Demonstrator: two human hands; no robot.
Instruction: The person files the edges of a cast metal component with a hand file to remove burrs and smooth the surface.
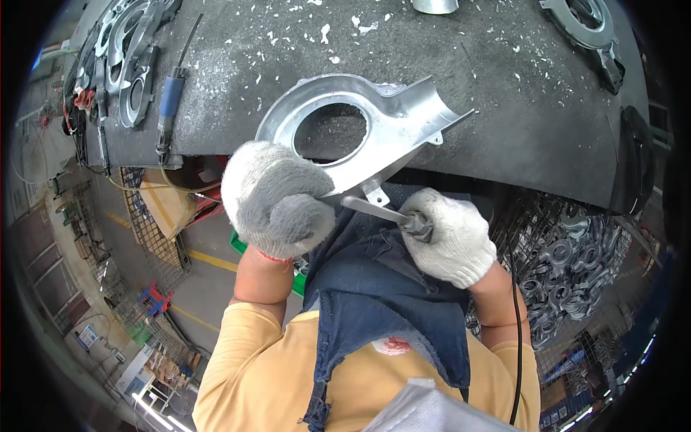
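A silvery cast metal housing (317,93), ring-shaped with a trough-like spout at its right end, lies at the near edge of the dark worktable. My left hand (277,198), in a white and grey knitted glove, is closed round the ring's near left side. In a matching glove, my right hand (450,236) is wrapped round the handle of a flat, blunt-tipped file or scraper (374,210). Its blade points left, close to the housing's near edge beside a small holed tab; whether it touches the metal I cannot tell.
White flakes litter the dark worktable (497,137). A blue-handled air tool (170,101) lies left, beside stacked castings (129,57). Another ring casting (586,25) sits far right. Below right, a wire basket holds many castings (565,270). A black cable (515,324) hangs by my right arm.
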